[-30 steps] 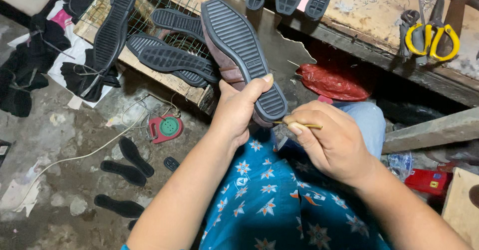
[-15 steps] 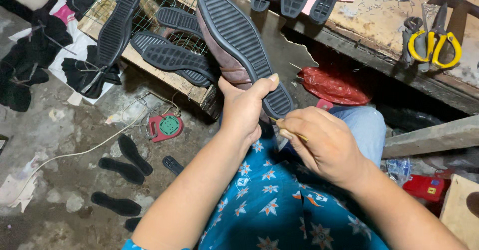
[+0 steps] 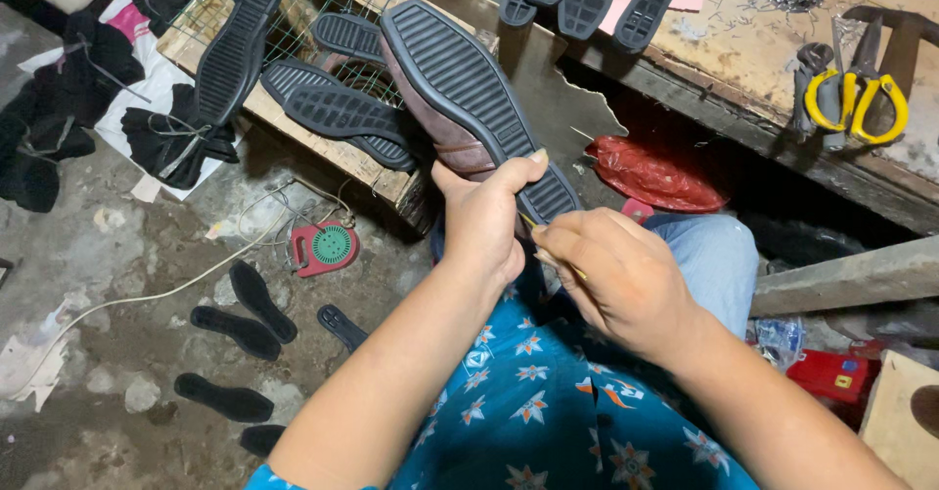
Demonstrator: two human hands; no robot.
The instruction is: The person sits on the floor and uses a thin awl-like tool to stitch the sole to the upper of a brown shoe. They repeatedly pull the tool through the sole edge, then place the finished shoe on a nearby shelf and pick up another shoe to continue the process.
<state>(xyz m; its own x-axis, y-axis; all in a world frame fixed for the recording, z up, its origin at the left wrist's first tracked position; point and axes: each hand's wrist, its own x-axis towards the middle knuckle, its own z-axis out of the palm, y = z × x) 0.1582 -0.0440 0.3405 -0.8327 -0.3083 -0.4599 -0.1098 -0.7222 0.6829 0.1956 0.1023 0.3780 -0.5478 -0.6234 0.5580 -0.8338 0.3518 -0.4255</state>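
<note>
My left hand (image 3: 486, 218) grips a brown shoe (image 3: 460, 89) near its heel, ribbed black sole turned up toward me. My right hand (image 3: 616, 270) is closed around a thin stick-like tool (image 3: 550, 251), its tip resting against the heel edge of the sole right beside my left thumb. Both hands hover over my lap, which is covered by a blue star-patterned cloth (image 3: 548, 422).
A wire rack on a wooden frame (image 3: 284, 109) at upper left holds several black soles. More soles lie on the workbench (image 3: 743, 50), along with yellow-handled scissors (image 3: 861, 94). A red bag (image 3: 655, 172), a small red fan-like device (image 3: 325, 247) and loose insoles (image 3: 235, 329) lie on the floor.
The shoe has shifted slightly up and left in my left hand's grip, and my right hand has drawn the tool closer against the heel edge.
</note>
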